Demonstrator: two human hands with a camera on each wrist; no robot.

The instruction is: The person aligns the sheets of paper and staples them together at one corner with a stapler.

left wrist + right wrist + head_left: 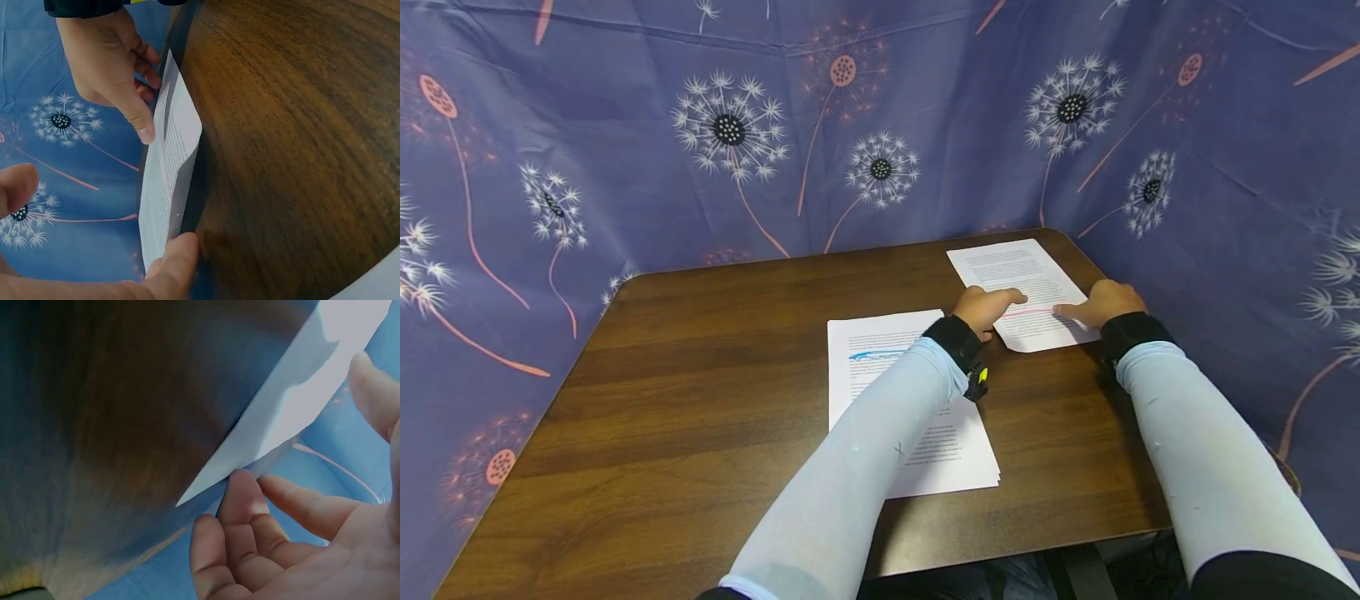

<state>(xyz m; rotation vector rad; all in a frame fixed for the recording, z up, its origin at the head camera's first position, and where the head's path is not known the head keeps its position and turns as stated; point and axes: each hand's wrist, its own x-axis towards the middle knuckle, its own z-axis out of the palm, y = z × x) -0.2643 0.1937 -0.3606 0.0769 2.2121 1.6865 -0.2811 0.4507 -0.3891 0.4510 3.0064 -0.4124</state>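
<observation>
A printed sheet of paper (1022, 271) with a pink line across its text lies at the table's far right corner. My left hand (981, 310) is at its left edge. In the left wrist view the index finger (178, 253) touches the sheet's raised edge, with the thumb (19, 186) standing apart above. My right hand (1108, 304) holds the right edge, its thumb over the print. In the right wrist view its fingertips (240, 487) are at the edge, beside the blank underside (281, 419).
A stack of printed sheets (951, 462), marked with a blue scribble, lies below my left forearm. The brown wooden table (700, 400) extends to the left. A blue cloth with dandelion prints (925, 100) hangs behind and on both sides.
</observation>
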